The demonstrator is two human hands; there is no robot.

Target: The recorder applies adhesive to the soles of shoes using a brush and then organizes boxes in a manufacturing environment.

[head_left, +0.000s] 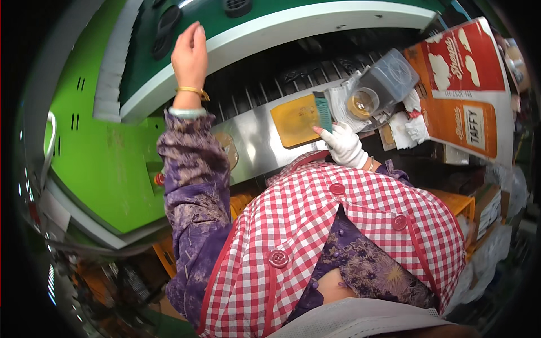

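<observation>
My left hand [190, 56] is bare, with bracelets at the wrist. It reaches over the pale rail of a green conveyor belt [138, 62], its fingers loosely extended and nothing visible in them. Just beyond it on the belt lies a black shoe sole [167, 31]; another dark sole [237, 7] lies farther right. My right hand [345, 147] wears a white glove with bare fingertips. Its fingers close at the near end of a teal brush-like strip [323, 111], which lies along the right edge of a yellow pad [295, 120]. The grip is partly hidden.
The pad rests on a metal shelf [256, 143]. To its right stand a clear cup with amber liquid [362, 103], a translucent plastic container [389, 79] and crumpled white paper [417, 129]. A red and orange cardboard box [465, 84] is farther right. A green machine panel [104, 152] rises at left.
</observation>
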